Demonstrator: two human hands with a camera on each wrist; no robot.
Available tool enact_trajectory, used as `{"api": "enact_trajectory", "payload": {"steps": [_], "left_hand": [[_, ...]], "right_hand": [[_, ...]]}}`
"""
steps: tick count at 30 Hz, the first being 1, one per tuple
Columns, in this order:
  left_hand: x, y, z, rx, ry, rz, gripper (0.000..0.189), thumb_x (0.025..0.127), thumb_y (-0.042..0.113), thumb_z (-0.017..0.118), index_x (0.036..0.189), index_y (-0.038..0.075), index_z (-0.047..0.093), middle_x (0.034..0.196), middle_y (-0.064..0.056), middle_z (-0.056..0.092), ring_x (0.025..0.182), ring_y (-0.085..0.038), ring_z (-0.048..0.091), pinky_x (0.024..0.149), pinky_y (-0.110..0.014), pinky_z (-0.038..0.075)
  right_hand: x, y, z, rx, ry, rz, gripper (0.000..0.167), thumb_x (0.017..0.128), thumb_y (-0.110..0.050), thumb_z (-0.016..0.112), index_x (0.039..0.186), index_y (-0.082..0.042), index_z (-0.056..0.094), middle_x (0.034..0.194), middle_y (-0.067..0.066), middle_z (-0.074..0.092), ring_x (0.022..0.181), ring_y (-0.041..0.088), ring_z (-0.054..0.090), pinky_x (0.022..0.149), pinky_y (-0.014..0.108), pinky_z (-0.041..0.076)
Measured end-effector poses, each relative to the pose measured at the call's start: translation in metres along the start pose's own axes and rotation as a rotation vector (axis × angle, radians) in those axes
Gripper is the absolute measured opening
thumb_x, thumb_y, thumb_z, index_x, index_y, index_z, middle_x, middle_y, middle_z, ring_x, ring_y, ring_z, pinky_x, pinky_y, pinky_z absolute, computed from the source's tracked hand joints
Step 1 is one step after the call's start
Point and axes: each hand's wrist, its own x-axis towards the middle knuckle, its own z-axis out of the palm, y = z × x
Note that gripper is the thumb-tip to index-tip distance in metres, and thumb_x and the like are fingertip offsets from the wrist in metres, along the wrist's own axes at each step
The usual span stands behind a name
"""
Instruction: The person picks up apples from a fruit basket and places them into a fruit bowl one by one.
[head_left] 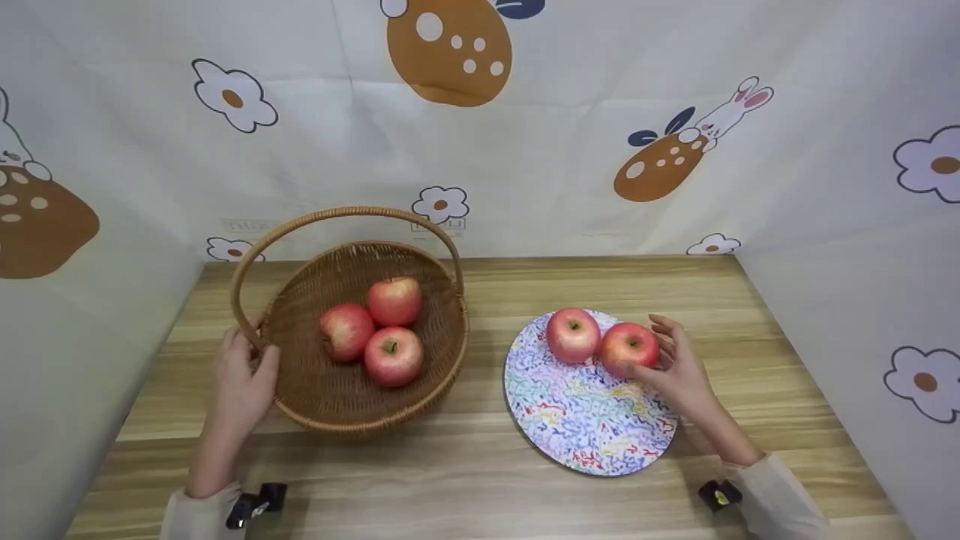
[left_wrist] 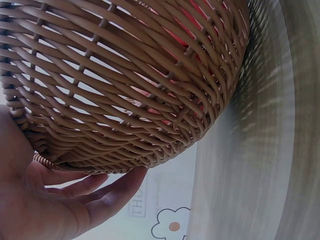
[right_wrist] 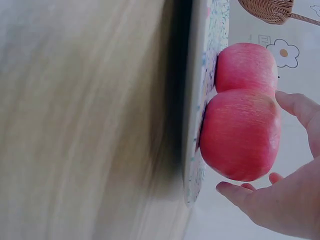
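On the left of the head view, my left hand grips the wicker basket at its left side, where the handle meets the rim. The left wrist view shows the fingers against the woven wall. Three red apples lie inside. At the right, my right hand is spread around the right-hand apple on a round patterned plate. Its thumb overlaps the apple's near side; in the right wrist view a gap shows between the other fingertips and the fruit. A second apple touches that one.
The wooden table carries the basket and the plate side by side, with a strip of bare wood between them. A printed curtain with flowers and rabbits stands behind and along both sides. The basket's tall handle arches over its opening.
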Motion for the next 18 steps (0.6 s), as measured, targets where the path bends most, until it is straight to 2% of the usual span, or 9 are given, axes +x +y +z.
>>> {"api": "enact_trajectory", "payload": {"steps": [2, 5, 11, 18], "left_hand": [[0.0, 0.0, 0.0, -0.001, -0.003, 0.004, 0.051, 0.102, 0.001, 0.048, 0.149, -0.017, 0.045, 0.14, -0.036, 0.051, 0.119, -0.05, 0.058, 0.084, -0.015, 0.045], [0.0, 0.0, 0.0, -0.001, -0.007, 0.015, 0.051, 0.102, 0.002, 0.048, 0.149, -0.017, 0.045, 0.139, -0.036, 0.051, 0.118, -0.049, 0.058, 0.083, -0.015, 0.045], [-0.001, 0.0, 0.0, -0.001, 0.0, 0.032, 0.051, 0.102, 0.001, 0.049, 0.148, -0.019, 0.046, 0.138, -0.036, 0.051, 0.118, -0.046, 0.057, 0.086, -0.016, 0.041], [0.0, 0.001, 0.001, 0.002, 0.007, 0.02, 0.051, 0.101, 0.0, 0.048, 0.148, -0.019, 0.046, 0.138, -0.036, 0.051, 0.12, -0.047, 0.056, 0.092, -0.033, 0.048]], "right_hand": [[0.0, -0.002, 0.0, -0.002, 0.0, -0.005, 0.08, 0.086, 0.012, 0.076, 0.153, 0.013, 0.032, 0.153, 0.038, 0.034, 0.149, 0.057, 0.032, 0.121, 0.051, 0.032], [0.001, -0.004, 0.0, 0.0, 0.002, -0.019, 0.08, 0.086, 0.011, 0.076, 0.153, 0.014, 0.031, 0.153, 0.04, 0.033, 0.149, 0.058, 0.031, 0.122, 0.056, 0.028], [0.003, -0.01, 0.0, 0.002, 0.011, -0.054, 0.079, 0.087, 0.011, 0.077, 0.152, 0.016, 0.033, 0.154, 0.04, 0.034, 0.149, 0.058, 0.029, 0.123, 0.057, 0.027], [0.007, -0.016, 0.0, -0.046, 0.013, -0.046, 0.081, 0.09, 0.001, 0.081, 0.154, 0.013, 0.034, 0.162, 0.037, 0.03, 0.152, 0.055, 0.026, 0.125, 0.057, 0.024]]}}
